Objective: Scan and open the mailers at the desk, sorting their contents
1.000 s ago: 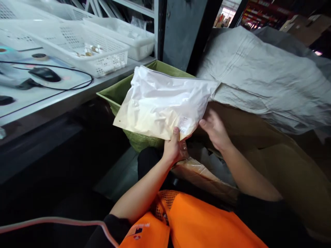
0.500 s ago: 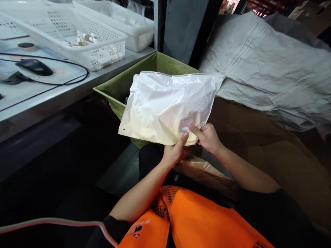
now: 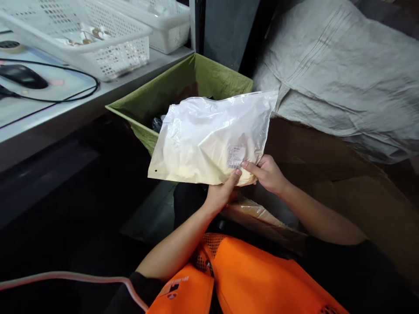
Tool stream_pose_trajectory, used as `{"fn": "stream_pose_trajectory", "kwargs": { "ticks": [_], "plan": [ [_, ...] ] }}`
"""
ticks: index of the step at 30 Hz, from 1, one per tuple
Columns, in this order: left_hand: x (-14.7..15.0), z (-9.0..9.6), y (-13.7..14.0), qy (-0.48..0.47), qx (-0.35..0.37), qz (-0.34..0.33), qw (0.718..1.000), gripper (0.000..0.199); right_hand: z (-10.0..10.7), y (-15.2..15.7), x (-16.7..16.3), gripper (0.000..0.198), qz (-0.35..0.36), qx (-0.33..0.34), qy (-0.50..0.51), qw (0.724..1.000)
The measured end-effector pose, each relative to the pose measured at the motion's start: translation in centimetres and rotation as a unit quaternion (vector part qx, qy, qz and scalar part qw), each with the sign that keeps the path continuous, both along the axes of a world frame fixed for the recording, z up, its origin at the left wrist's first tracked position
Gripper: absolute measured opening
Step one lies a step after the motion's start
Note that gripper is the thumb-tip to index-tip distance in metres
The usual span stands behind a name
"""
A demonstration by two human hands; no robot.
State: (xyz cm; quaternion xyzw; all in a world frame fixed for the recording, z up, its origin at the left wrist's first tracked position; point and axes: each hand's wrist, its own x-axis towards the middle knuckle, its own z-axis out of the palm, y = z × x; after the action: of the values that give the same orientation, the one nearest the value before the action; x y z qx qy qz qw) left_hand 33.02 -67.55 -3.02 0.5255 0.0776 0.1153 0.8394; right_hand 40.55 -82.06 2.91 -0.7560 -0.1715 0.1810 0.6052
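Note:
A white, partly clear plastic bag [image 3: 203, 135] with pale yellowish contents spans the middle of the view, its long top edge tilted up to the right. Near its lower right corner sits a printed barcode label [image 3: 235, 156]. My left hand [image 3: 222, 190] grips the bottom edge, thumb on top and the other fingers hidden underneath. Beside it, my right hand [image 3: 266, 173] pinches the lower right corner, its thumb by the label. What exactly is inside the bag I cannot make out.
Behind the bag stands a green-lined bin [image 3: 222, 78] with dark plastic inside. On the left table [image 3: 78, 102] are a white basket [image 3: 124, 54] of small items, a second basket [image 3: 173, 30], a computer mouse [image 3: 24, 76] and a tape roll [image 3: 11, 46]. A large whitish sack [image 3: 343, 74] lies right.
The view has shifted slightly, showing more of the bin's inside. The bag has tilted a little and its label is sharper. Both hands keep the same hold.

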Motion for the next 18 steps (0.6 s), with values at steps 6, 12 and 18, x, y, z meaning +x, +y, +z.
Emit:
{"fn": "stream_pose_trajectory", "kwargs": {
  "ticks": [6,12,18],
  "plan": [
    [0.1,-0.5,-0.9,0.004,0.041,-0.055,0.998,0.065,0.0,-0.8,0.1,0.048,-0.004,0.005,-0.048,0.999],
    [0.9,-0.4,-1.2,-0.063,0.263,-0.194,0.943,0.062,-0.9,-5.7,3.4,0.053,-0.041,-0.03,-0.038,0.998],
    [0.2,0.5,0.1,-0.107,0.583,-0.388,0.706,0.045,-7.1,-19.3,9.7,0.056,-0.128,-0.098,0.104,0.981]
  ]
}}
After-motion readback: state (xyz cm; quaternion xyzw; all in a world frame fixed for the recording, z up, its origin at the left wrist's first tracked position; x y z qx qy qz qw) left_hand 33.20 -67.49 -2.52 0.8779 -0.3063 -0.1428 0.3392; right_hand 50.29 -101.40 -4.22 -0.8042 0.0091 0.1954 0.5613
